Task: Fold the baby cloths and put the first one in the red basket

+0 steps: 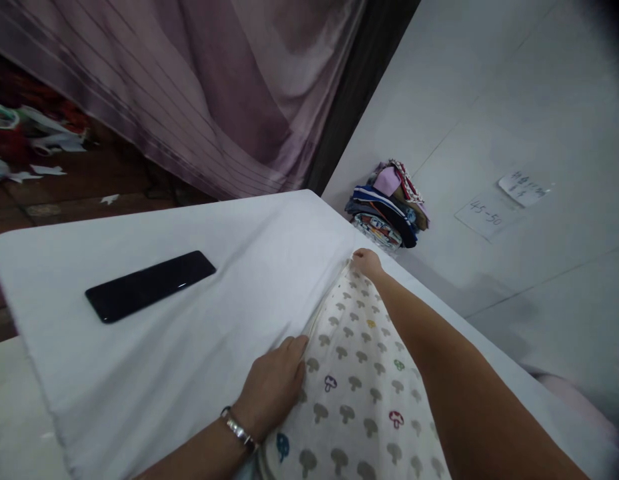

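A pale cloth printed with small mushrooms point(354, 383) is stretched over the white-covered table point(249, 260) between my two hands. My right hand point(368, 262) pinches its far corner, close to the wall side of the table. Lower down along the same left edge, my left hand point(277, 383) has its fingers closed on the hem, with the thumb side toward the cloth. A silver bracelet point(238, 429) circles my left wrist. The near end of the cloth runs out of the bottom of the view.
A black phone point(150, 285) lies on the table at the left. Folded clothes point(388, 205) are stacked against the wall at the table's far right edge. Paper notes point(523, 187) are stuck on the wall. A mauve curtain point(229, 87) hangs behind the table; scraps point(49, 170) litter the floor.
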A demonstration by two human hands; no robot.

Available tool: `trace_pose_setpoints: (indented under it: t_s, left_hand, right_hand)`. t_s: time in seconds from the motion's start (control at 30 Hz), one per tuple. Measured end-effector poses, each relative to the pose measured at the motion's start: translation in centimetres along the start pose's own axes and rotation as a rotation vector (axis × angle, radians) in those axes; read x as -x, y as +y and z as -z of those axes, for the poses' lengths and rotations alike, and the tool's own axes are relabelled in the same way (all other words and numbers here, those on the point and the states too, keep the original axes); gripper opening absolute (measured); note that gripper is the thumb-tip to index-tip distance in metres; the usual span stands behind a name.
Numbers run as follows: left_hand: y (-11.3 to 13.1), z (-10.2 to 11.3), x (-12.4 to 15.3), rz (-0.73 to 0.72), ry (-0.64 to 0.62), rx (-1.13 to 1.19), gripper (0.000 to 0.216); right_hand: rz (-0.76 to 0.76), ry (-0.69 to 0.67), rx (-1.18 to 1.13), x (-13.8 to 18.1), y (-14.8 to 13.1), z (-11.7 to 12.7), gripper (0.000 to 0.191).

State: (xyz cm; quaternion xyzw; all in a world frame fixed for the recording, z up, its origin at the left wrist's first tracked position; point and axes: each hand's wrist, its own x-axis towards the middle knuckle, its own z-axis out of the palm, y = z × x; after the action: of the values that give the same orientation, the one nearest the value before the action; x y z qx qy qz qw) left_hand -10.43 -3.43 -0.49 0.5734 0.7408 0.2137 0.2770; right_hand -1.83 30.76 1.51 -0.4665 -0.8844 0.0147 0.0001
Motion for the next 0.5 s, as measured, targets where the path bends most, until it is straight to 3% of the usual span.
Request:
trace_pose_setpoints:
  t_s: [0.23, 0.5]
  left_hand:
    - [-0.2, -0.2, -0.2, 0.000, 0.007, -0.018, 0.033]
    - [-0.2, 0.0, -0.2, -0.015, 0.008, -0.009, 0.032]
  right_hand:
    - [0.331, -0.118, -0.032, 2.2, -0.5, 0.7, 0.035]
    - [0.380, -0.107, 0.151, 2.4, -1.4, 0.4, 0.028]
